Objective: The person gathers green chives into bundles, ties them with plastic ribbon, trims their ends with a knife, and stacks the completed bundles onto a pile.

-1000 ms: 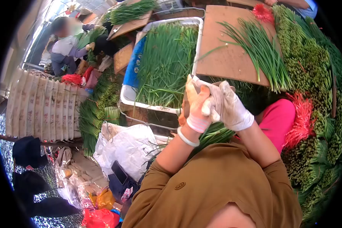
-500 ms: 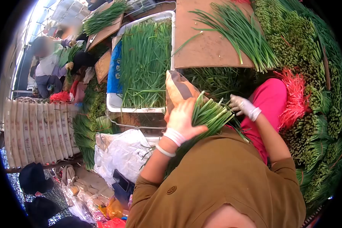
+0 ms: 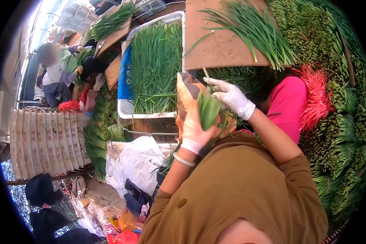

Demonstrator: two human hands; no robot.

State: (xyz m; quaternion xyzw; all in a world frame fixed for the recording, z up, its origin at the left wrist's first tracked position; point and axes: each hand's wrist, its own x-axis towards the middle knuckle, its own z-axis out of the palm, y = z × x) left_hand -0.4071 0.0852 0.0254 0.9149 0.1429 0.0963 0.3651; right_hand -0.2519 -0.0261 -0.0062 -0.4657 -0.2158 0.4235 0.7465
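My left hand (image 3: 194, 127) is wrapped round a bunch of green chives (image 3: 208, 110) in front of my chest. Above and right of the bunch is my right hand (image 3: 234, 97), in a thin white glove. Its thumb and fingers look pinched on a pale chive stalk (image 3: 206, 74) that sticks up past the fingertips. An orange and dark patterned cloth (image 3: 187, 86) lies behind the bunch, over my knee. The lower part of the bunch is hidden behind my left hand and wrist.
A white crate (image 3: 184, 40) full of chives stands ahead. Loose chives (image 3: 256, 32) lie on a brown board (image 3: 207, 53). Tied bundles (image 3: 333, 134) are stacked at right, beside red strings (image 3: 315, 97). Another person (image 3: 57, 77) works at far left.
My right hand has moved left and up from beside my knee to the bunch, and now has a stalk at its fingertips. The bunch has turned more upright in my left hand.
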